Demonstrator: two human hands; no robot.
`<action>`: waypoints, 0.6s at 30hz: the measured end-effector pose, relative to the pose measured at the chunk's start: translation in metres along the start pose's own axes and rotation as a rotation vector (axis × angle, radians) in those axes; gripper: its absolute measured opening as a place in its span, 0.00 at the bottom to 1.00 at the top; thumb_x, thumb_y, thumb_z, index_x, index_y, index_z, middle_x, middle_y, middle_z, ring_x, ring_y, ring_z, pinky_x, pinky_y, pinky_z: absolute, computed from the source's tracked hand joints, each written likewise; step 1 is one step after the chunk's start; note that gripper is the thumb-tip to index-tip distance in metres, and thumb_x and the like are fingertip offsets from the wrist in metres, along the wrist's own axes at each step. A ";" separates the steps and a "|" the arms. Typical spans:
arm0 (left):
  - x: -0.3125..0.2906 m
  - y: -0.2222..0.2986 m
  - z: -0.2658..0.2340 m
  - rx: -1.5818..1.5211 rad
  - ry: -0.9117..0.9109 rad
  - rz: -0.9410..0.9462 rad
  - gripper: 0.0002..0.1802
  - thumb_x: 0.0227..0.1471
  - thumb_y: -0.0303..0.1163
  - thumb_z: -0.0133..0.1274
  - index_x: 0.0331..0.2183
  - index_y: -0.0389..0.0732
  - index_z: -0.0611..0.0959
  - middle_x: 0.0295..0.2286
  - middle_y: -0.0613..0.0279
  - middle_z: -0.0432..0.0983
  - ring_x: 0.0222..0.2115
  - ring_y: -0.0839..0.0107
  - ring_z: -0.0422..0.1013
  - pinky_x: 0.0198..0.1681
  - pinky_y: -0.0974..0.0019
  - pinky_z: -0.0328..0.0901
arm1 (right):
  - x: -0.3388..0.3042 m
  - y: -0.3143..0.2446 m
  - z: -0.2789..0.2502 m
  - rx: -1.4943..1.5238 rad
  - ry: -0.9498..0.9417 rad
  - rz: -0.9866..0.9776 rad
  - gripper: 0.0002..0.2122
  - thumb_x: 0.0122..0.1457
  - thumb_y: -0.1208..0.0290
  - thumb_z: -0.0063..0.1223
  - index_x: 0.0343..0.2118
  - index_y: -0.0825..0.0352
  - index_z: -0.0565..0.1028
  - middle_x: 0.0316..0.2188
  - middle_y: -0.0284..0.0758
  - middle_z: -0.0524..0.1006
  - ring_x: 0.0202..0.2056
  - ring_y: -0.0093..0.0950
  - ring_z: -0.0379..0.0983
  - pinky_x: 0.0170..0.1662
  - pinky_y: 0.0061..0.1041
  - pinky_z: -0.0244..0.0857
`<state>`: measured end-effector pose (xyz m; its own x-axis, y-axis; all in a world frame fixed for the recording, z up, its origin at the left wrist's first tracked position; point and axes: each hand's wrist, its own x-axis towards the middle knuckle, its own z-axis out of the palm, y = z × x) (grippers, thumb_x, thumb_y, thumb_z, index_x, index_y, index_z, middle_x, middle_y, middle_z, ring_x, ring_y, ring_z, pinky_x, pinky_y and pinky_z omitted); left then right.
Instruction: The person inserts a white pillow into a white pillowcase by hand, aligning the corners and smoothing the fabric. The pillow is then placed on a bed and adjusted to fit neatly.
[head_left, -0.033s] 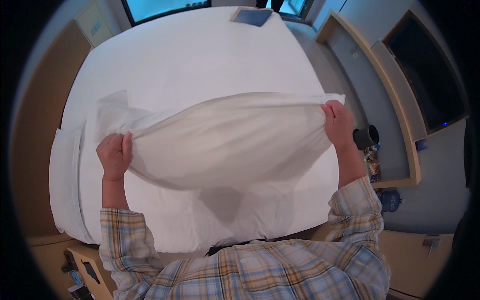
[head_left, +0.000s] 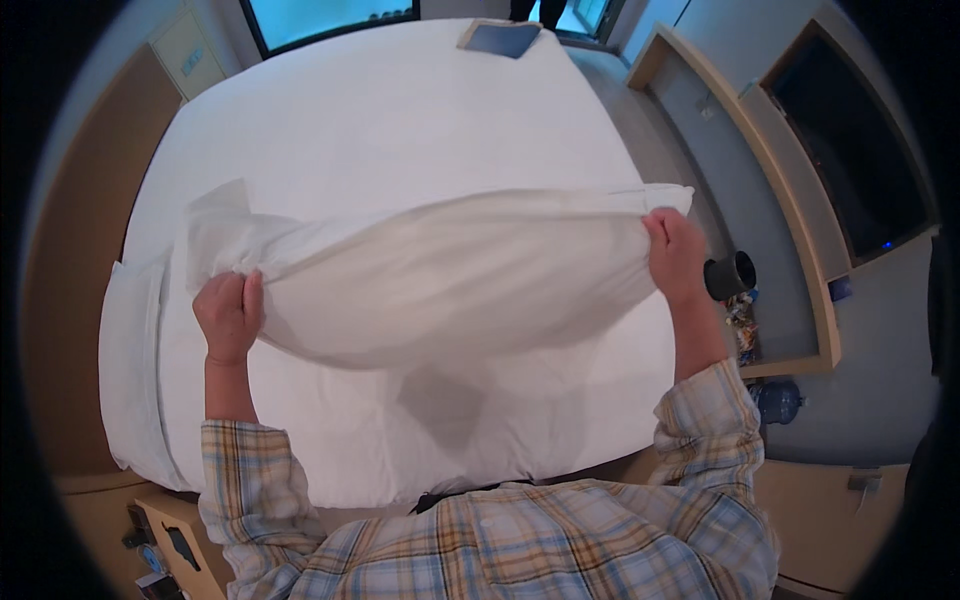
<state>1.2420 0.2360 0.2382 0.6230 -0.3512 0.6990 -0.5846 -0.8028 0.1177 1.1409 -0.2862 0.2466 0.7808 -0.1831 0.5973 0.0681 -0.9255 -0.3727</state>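
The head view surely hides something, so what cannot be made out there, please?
Head view: bed behind the white cloth, covered by it.
Head view: inner sides of left hand and right hand, hidden by closed grip.
Head view: person beyond the bed, above the legs, cut off by top edge.
Head view: small items near the bin, too small to identify.

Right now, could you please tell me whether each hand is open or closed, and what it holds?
Left hand: closed, holding the white cloth toward its left end.
Right hand: closed, holding the white cloth near its right end.
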 end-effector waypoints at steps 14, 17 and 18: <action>-0.259 0.034 -0.005 0.041 -0.486 -0.308 0.20 0.52 0.42 0.51 0.14 0.43 0.72 0.15 0.54 0.70 0.18 0.53 0.67 0.23 0.54 0.60 | -0.299 -0.047 0.015 0.137 -0.454 0.367 0.08 0.57 0.67 0.49 0.30 0.66 0.74 0.26 0.44 0.75 0.29 0.46 0.72 0.33 0.41 0.65; -0.298 0.048 0.000 0.059 -0.590 -0.347 0.19 0.52 0.44 0.50 0.17 0.43 0.76 0.17 0.53 0.73 0.20 0.53 0.69 0.26 0.53 0.62 | -0.352 -0.054 0.015 0.063 -0.575 0.461 0.09 0.58 0.65 0.46 0.31 0.66 0.74 0.28 0.42 0.76 0.31 0.45 0.72 0.36 0.41 0.66; -0.308 0.052 0.002 0.073 -0.625 -0.354 0.18 0.53 0.44 0.48 0.19 0.43 0.77 0.19 0.53 0.74 0.22 0.53 0.70 0.27 0.53 0.62 | -0.362 -0.056 0.016 0.032 -0.615 0.498 0.10 0.58 0.65 0.45 0.32 0.66 0.74 0.29 0.42 0.76 0.32 0.45 0.72 0.37 0.41 0.66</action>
<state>1.0206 0.3010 0.0272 0.9622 -0.2567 0.0909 -0.2701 -0.9418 0.1999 0.8643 -0.1629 0.0399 0.9268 -0.3482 -0.1408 -0.3686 -0.7712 -0.5191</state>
